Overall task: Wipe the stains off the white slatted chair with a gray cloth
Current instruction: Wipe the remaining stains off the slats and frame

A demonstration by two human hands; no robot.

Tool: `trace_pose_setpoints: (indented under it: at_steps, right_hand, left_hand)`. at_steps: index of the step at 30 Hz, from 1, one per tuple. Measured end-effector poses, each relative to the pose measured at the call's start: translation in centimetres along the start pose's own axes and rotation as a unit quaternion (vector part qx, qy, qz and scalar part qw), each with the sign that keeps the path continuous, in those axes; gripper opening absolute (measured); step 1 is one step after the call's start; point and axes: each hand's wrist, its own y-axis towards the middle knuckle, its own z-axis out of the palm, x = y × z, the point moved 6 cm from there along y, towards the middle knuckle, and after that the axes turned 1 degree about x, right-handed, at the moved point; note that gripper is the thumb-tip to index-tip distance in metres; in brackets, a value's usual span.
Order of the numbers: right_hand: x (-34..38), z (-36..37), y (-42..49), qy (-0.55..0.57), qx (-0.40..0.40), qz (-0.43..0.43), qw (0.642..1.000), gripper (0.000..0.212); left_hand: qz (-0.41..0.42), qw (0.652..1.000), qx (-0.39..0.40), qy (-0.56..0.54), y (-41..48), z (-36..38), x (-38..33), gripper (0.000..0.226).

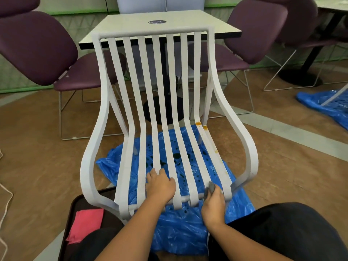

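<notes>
The white slatted chair (158,102) stands in front of me on a blue plastic sheet (180,230). Orange-brown stains (201,125) mark the rightmost slats at the bend of the seat, with fainter streaks further down that slat. My left hand (160,185) lies flat on the middle seat slats near the front edge, holding nothing. My right hand (213,202) is closed around the gray cloth (210,188), which presses on the front end of a right-hand slat. Most of the cloth is hidden in my fist.
A dark tray (75,206) with a pink cloth (84,225) lies at my lower left. A white table (160,21) stands behind the chair, with purple chairs (37,46) on both sides. More blue plastic (327,106) lies at the right. My knees are at the bottom.
</notes>
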Motion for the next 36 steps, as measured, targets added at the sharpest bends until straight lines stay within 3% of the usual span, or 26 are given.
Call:
trace_pose_setpoints:
  at_steps: [4, 7, 9, 12, 15, 24, 30, 34, 36]
  right_hand:
    - [3.5, -2.1, 0.1, 0.017, -0.005, 0.019, 1.000, 0.017]
    - [7.5, -3.2, -1.1, 0.112, 0.082, 0.027, 0.990, 0.020]
    - [9.2, -3.4, -2.3, 0.245, 0.184, 0.096, 0.947, 0.020]
    - [10.0, -3.0, -3.7, 0.374, 0.298, 0.213, 0.852, 0.032]
    - [10.3, -2.2, -3.8, 0.376, 0.324, 0.221, 0.840, 0.048]
    - [10.7, -1.1, -2.6, 0.400, 0.298, 0.242, 0.832, 0.061]
    - [9.9, -1.1, -0.8, 0.368, 0.255, 0.229, 0.865, 0.029]
    - [9.2, -1.2, -0.2, 0.410, 0.222, 0.294, 0.834, 0.043]
    - [9.5, -1.0, -0.3, 0.420, 0.256, 0.299, 0.818, 0.051]
  left_hand:
    - [0.080, 0.994, -0.059, -0.035, -1.9, -1.4, -1.8, 0.042]
    - [0.097, 0.978, -0.036, -0.181, -3.2, -1.6, -3.1, 0.027]
    - [0.055, 0.943, 0.041, -0.325, -4.1, -1.2, -3.9, 0.036]
    - [0.009, 0.864, 0.156, -0.478, -4.9, -0.5, -5.0, 0.040]
    - [-0.020, 0.820, 0.168, -0.546, -5.2, -1.1, -5.6, 0.031]
    - [-0.028, 0.855, 0.021, -0.517, -2.5, -3.6, -3.5, 0.008]
    - [-0.045, 0.844, 0.090, -0.527, -1.6, -2.9, -3.5, 0.013]
    - [-0.064, 0.821, 0.127, -0.553, -1.4, -2.5, -3.7, 0.029]
    - [-0.065, 0.820, 0.125, -0.554, -1.2, -2.7, -3.8, 0.034]
